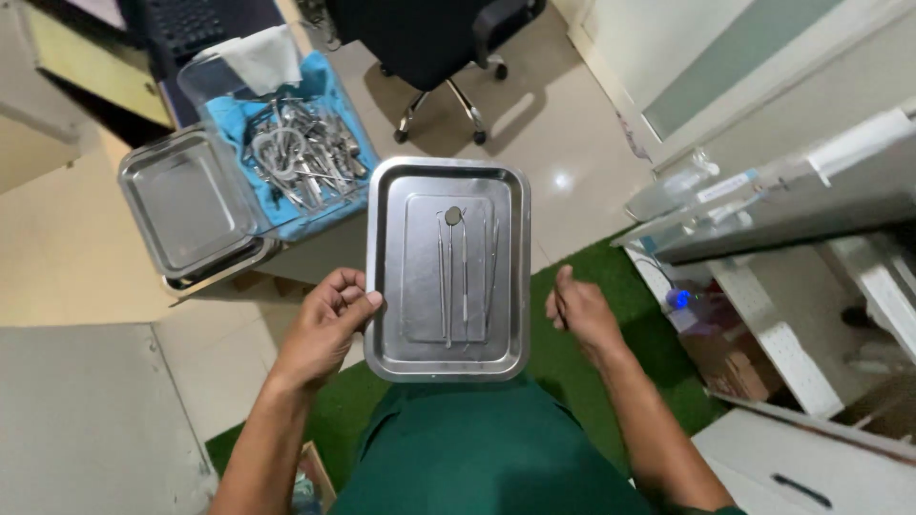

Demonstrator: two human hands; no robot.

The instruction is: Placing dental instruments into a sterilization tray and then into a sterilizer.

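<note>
Hands flank a steel tray (382, 286) held level over a green-clad lap. Left hand (324, 329) grips the tray's rim at 9 o'clock, thumb on top, fingers curled under. Right hand (577, 310) hangs just off the rim at 3 o'clock, apart from it, fingers loosely curled, pinching a thin dark tool I can't make out. Inside the tray lie a mouth mirror (454, 217) at 12 o'clock and slim probes (465, 281) side by side. At 10 o'clock on the desk, a clear box (215, 72) over blue cloth holds jumbled instruments (301, 153); an empty tray (186, 200) sits left of it
</note>
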